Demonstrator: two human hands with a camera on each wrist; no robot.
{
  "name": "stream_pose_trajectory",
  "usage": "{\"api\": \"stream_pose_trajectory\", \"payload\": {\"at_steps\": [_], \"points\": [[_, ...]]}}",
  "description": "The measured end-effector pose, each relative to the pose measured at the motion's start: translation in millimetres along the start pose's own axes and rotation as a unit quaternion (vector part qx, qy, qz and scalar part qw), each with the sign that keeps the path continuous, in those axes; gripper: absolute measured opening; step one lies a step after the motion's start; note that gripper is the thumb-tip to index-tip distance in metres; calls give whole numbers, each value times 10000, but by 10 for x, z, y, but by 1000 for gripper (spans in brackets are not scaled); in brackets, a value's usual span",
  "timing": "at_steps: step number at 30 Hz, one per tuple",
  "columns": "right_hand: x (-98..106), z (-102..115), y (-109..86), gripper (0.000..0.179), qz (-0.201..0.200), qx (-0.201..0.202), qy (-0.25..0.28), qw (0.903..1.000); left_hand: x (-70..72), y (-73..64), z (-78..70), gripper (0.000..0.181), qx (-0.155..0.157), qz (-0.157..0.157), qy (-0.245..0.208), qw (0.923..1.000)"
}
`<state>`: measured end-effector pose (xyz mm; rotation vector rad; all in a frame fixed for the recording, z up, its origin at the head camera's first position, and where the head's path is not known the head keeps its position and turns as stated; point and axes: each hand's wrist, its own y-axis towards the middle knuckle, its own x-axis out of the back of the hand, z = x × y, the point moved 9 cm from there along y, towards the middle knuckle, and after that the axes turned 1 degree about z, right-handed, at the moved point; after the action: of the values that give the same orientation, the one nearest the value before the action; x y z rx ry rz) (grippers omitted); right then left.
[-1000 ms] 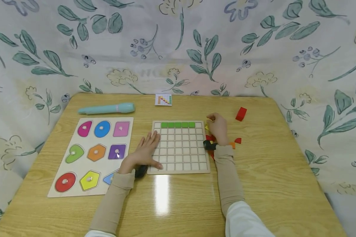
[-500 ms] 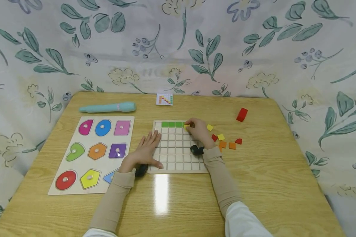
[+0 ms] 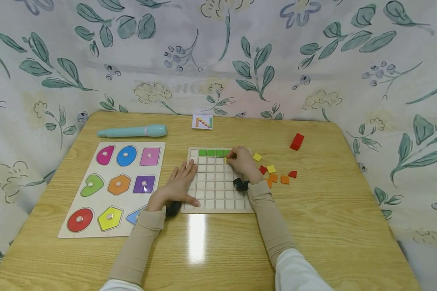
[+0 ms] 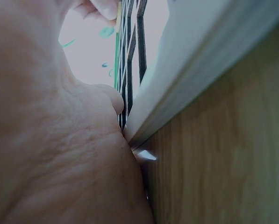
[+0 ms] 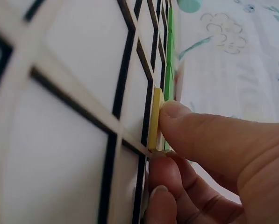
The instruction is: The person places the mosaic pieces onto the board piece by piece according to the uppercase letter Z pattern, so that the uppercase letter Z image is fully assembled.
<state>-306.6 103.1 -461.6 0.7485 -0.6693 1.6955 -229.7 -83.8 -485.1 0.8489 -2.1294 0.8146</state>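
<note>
While the left hand lies spread, fingers extended, across the left edge of the wooden grid board, the right hand pinches one yellow square tile between thumb and fingers — at the row just nearer than the green tiles. Step in hand, apparently: placing that tile; next move would call for squaring it to a cell, then release. Beyond the board: printed pattern card.

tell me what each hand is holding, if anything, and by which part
The right hand pinches a thin, flat yellow tile, thumb against its upper side, fingertips at one edge; the left hand lies on the pale gridded wooden board, holding nothing.
</note>
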Motion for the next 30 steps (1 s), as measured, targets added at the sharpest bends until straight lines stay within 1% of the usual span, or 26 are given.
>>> {"api": "stream_pose_trajectory", "payload": {"at_steps": [3,6,7,9,11,13,16,18,20,21,24,27,30], "points": [[21,-20,-13,12,118,19,224,9997,-3,0,0,133,-11,18,-8,10000],[96,-107,-31,18,182,-107,591,9980,-1,2,-6,133,-35,13,-23,10000],[146,-159,-43,21,134,-221,734,9970,0,4,-7,133,-38,15,-22,10000],[272,-289,-81,27,-68,-503,844,9951,-1,6,-7,133,-46,13,-35,10000],[407,-446,-135,34,-348,-811,678,9938,-5,6,-3,133,-52,24,-7,10000],[517,-607,-208,40,-508,-1220,479,9901,-11,3,6,132,-58,31,31,10000],[565,-790,-285,45,-368,-1683,372,9844,-9,-9,19,133,-52,12,64,10000],[556,-852,-312,44,-214,-1870,510,9808,-3,-17,25,133,-45,-11,63,10000],[541,-869,-311,41,-124,-1932,623,9791,2,-23,26,134,-28,-18,43,10000],[542,-866,-302,40,-139,-1909,591,9797,2,-21,27,134,-16,-16,56,10000],[558,-838,-280,36,-269,-1777,490,9825,-6,-14,33,134,-9,-11,56,10000],[587,-816,-260,28,-455,-1563,411,9858,-21,1,37,133,-13,17,79,10000],[627,-812,-255,21,-648,-1456,431,9863,-24,9,25,133,-60,29,50,10000]]}}
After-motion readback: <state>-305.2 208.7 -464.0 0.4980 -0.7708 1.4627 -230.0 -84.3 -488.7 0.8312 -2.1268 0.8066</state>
